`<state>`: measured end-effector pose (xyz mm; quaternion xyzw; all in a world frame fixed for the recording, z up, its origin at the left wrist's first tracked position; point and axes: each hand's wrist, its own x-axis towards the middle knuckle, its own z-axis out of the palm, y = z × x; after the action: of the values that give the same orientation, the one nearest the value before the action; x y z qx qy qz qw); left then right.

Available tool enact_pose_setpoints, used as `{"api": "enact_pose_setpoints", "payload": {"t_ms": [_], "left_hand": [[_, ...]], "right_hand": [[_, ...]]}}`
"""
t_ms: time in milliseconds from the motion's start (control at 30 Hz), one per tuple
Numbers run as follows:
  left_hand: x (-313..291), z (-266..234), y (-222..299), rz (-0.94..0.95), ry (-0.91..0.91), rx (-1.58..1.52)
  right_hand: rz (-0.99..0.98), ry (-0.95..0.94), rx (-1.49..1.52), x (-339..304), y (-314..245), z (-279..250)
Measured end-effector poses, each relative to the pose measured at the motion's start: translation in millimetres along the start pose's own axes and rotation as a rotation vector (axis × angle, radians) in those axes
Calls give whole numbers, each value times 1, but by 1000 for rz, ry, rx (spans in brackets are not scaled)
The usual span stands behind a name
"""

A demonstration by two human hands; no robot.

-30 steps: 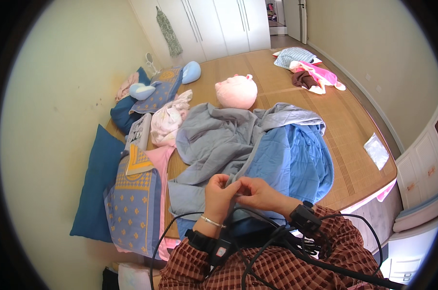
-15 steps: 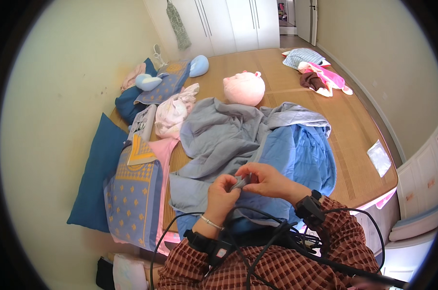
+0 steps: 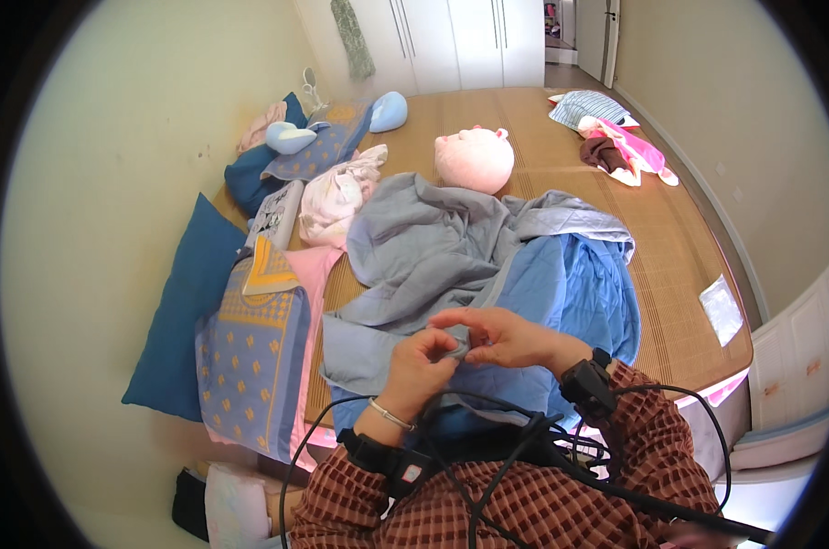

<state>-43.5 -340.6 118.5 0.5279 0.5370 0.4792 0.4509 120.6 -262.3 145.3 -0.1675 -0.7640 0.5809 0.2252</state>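
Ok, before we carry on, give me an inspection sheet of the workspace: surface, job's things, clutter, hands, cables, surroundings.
Surface: tan woven mat on the bed.
Job's things: grey-and-blue quilt, rumpled on the mat, in front of the person.
Clutter: pink plush toy just beyond the quilt; dark teal pillow and patterned blue pillow at left; clear packet near the right edge.
Hands: left hand and right hand close together at the quilt, fingers curled; how firmly each grips is too small to tell.
Cables: black cables loop across the person's front.
Surroundings: white wardrobe beyond the bed; white door at far right, standing open.
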Motion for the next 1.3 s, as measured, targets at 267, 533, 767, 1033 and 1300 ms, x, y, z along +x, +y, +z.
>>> {"api": "enact_pose_setpoints", "payload": {"t_ms": [267, 533, 767, 1033, 1300], "left_hand": [[-6, -11, 2, 175, 131, 244], [-11, -24, -3, 250, 262, 295], [-29, -28, -22, -103, -129, -206], [-42, -18, -172, -124, -462, 242], [-35, 2, -243, -336, -332, 605]], "right_hand": [[-65, -140, -420, 24, 6, -2], [-58, -164, -678, 38, -5, 9], [-100, 118, -756, 60, 20, -12], [72, 538, -323, 88, -42, -82], [-6, 657, -176, 57, -71, -137]]}}
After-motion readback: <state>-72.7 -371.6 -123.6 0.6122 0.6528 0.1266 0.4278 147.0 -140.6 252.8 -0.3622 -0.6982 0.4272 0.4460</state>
